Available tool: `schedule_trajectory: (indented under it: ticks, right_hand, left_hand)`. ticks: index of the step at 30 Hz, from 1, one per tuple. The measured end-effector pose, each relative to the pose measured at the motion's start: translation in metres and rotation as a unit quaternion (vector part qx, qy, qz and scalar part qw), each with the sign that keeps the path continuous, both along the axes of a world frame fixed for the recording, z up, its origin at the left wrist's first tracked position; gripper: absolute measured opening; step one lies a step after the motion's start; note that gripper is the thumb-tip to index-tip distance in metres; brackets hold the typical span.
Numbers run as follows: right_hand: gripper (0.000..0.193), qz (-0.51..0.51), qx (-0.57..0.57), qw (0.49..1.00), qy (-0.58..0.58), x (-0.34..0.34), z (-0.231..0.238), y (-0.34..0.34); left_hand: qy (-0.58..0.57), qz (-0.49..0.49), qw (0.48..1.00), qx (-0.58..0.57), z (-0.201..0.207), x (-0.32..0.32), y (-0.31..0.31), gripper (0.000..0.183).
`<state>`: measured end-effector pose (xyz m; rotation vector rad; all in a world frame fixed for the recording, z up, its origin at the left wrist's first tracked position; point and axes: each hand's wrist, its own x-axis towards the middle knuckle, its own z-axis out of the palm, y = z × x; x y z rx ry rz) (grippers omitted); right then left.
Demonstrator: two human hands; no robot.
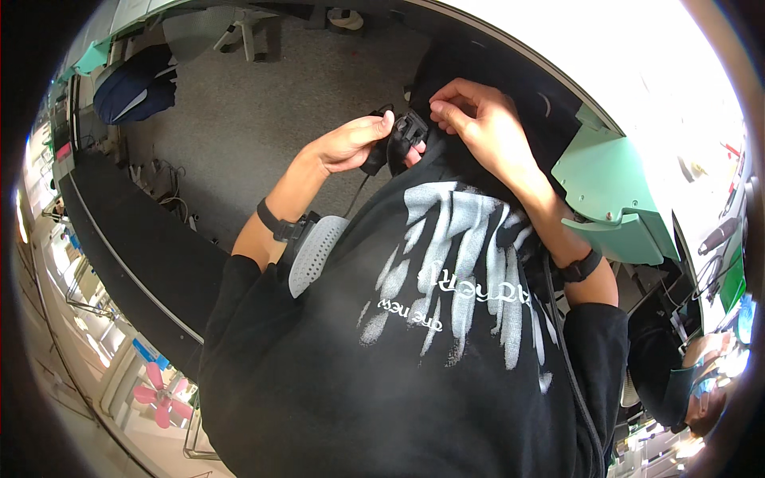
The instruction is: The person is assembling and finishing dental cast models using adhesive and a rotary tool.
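The small black gadget (410,127) is up in the air in front of the person's tummy, over by the left hand (351,145). That hand's grip is bent around it and has hold of it, with the thumb by its left side and some fingers poking out under it. The right hand (484,131) is just beside the gadget. Its thumb and first finger are almost together, but I cannot tell if its grip has pinched something thin.

The gadget looks hard and stiff, like plastic, and it should be light enough for one hand. It is chunky, with edges and gaps, so I don't think it would slip much. The small bits on top could snap if pushed too hard, so a soft squeeze is best. A good place to hold it is the wide sides, with fingers under it and the thumb next to it.

A thin black cord (358,196) hangs below the left hand. It looks soft and bendy, and I can't see if it joins the gadget. It should not be used to pull. The black shirt (382,398) is close by, and its loose cloth could catch on the edges.
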<state>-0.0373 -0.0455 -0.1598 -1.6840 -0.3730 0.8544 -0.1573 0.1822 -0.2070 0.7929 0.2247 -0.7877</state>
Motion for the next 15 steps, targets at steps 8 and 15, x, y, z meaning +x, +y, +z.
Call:
schedule_trajectory:
  ticks: [8, 15]
  right_hand:
    - [0.043, 0.107, 0.020, 0.994, 0.029, -0.012, 0.013, 0.004]
    - [0.034, 0.105, 0.051, 0.991, 0.061, -0.012, 0.008, 0.003]
  left_hand:
    - [-0.048, 0.015, 0.995, 0.081, 0.009, 0.004, -0.008, 0.056]
    - [-0.092, 0.008, 0.977, 0.193, 0.037, 0.019, -0.013, 0.037]
